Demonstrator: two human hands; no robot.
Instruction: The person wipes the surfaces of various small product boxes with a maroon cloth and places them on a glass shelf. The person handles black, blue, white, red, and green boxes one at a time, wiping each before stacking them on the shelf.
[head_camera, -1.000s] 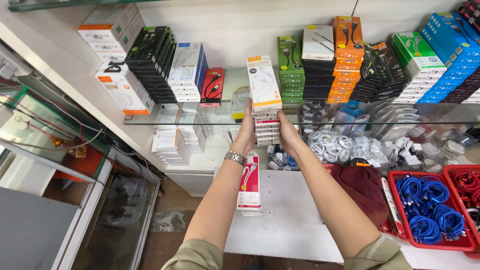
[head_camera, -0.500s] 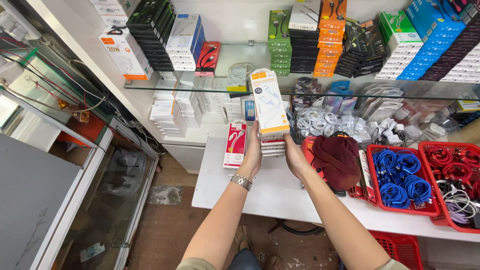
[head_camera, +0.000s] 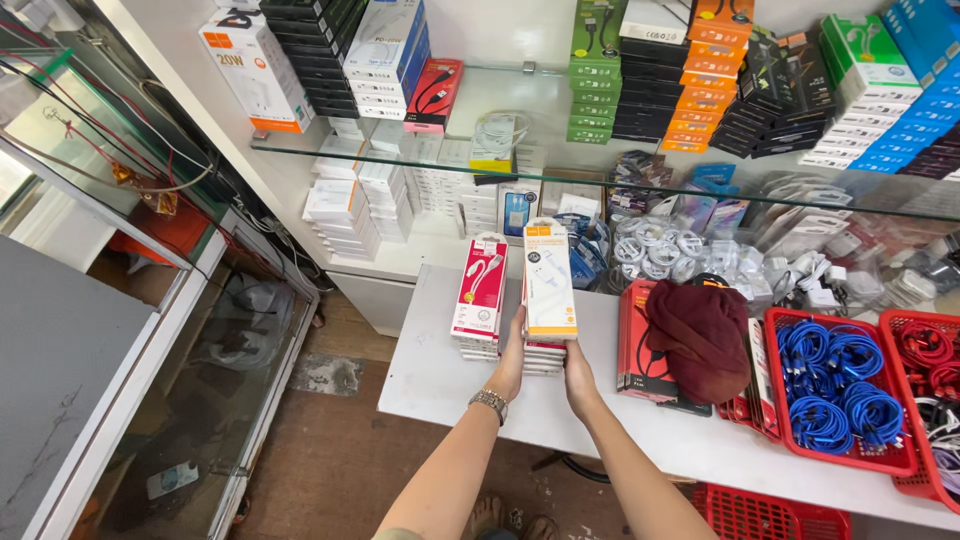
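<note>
While both hands clamp one stack of boxes between them, everything else sits untouched around the fingers.

Far left of the fingers: glass display case (head_camera: 190, 400) running along the floor, wiring on its top edge.

Just left of the left fingers: second stack of flat white-and-red cable boxes (head_camera: 479, 297) standing on the white table (head_camera: 440, 385). It sits just beside the held stack; can't tell if the two touch.

Left hand (head_camera: 510, 362): metal watch (head_camera: 489, 403) at the wrist, palm pressed against the left side of the held stack, fingers wrapped round it, mostly hidden behind the boxes.

Between the fingers: stack of white-and-orange charger boxes (head_camera: 548, 300). Top box faces the camera, lower boxes show edge-on beneath it. Bottom of the stack is at table level; can't tell if it rests on the surface or hangs just above.

Right hand (head_camera: 579, 375): palm on the right side of the same stack, fingers closed on it, thumb at the lower near edge.

Just right of the right fingers: upright red boxes (head_camera: 633, 340), then a dark maroon cloth (head_camera: 700, 335) draped over them.

Further right: red basket (head_camera: 885, 455) holding coiled blue cables (head_camera: 830, 385), with another red basket beyond it at the frame edge.

Above and beyond the fingers: glass shelf (head_camera: 560, 165) carrying rows of green, orange, black and blue boxes.
</note>
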